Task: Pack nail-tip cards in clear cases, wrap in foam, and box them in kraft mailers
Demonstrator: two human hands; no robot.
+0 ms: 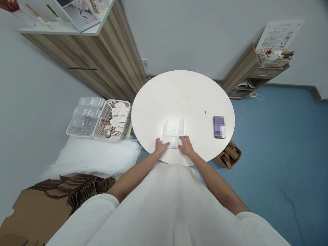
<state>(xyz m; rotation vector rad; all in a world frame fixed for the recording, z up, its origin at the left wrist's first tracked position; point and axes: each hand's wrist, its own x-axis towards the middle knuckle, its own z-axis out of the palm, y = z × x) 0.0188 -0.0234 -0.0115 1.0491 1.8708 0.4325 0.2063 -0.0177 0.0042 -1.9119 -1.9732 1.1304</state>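
Note:
A white, slightly translucent packing foam sheet (174,126) lies on the round white table (189,92), close to its near edge. Its near end is folded over into a flat bundle between my hands; whatever may be inside is hidden. My left hand (161,147) grips the bundle's left end, thumb on top. At the right end, my right hand (186,146) holds the bundle between thumb and fingers. The far part of the sheet lies flat on the tabletop.
A purple item (219,127), pixelated, lies at the table's right. Left are a basket of cards (126,127), a tray of clear plastic cases (85,116), stacked foam sheets (94,155) and folded cardboard boxes (41,212). An open carton (232,155) stands on the floor at right.

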